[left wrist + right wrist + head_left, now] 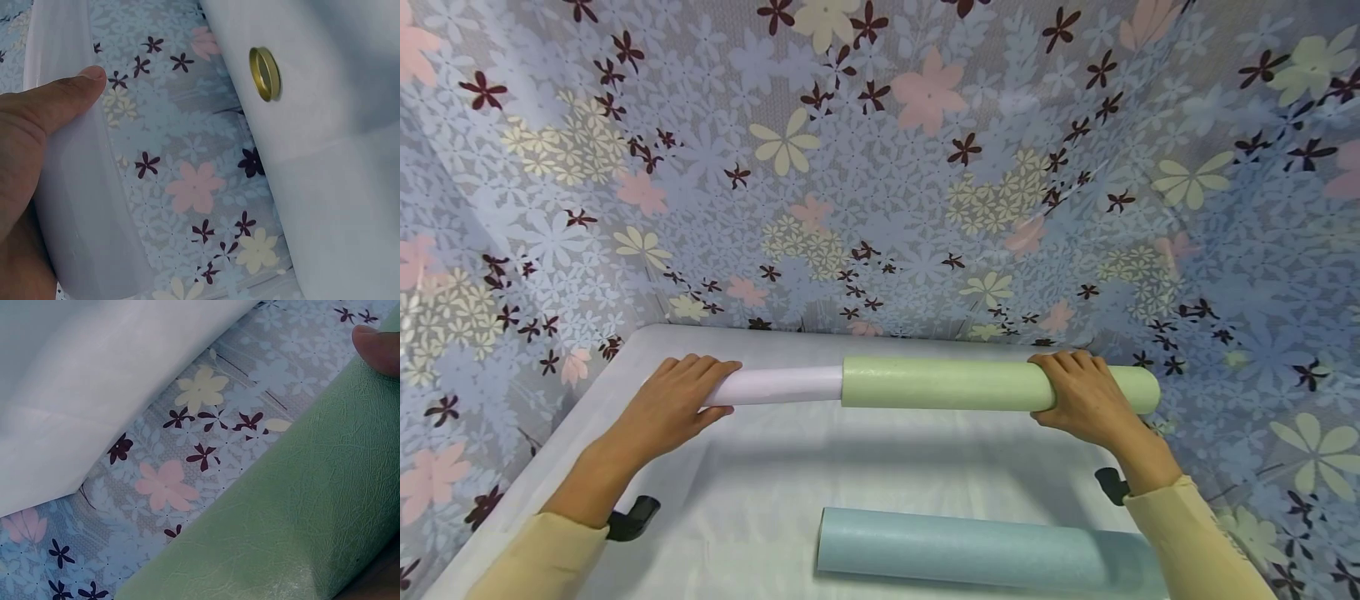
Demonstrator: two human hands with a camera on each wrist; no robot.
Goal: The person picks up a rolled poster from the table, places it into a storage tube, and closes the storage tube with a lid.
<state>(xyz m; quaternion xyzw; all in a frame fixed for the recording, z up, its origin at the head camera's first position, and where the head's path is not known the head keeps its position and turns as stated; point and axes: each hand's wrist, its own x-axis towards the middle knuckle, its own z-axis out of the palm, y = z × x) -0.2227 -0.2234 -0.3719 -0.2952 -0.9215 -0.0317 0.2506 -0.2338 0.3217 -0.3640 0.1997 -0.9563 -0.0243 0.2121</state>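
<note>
One lavender tube (778, 385), one green tube (940, 383) and one blue tube (970, 550): three in all.
Two of those are in hand and one lies on the single desk (760, 467); there are two hands, one left hand (670, 408) and one right hand (1084, 393), hence two sets of fingers (721, 368); two sleeves, one left sleeve (542, 554) and one right sleeve (1195, 537); two black pieces, one black piece (634, 518) by each wrist; one gold ring (277, 78), seen in the left wrist view; the flower-print cloth (880, 183) may be one sheet or several, which cannot be told, and its printed flowers are too many to count.
</note>
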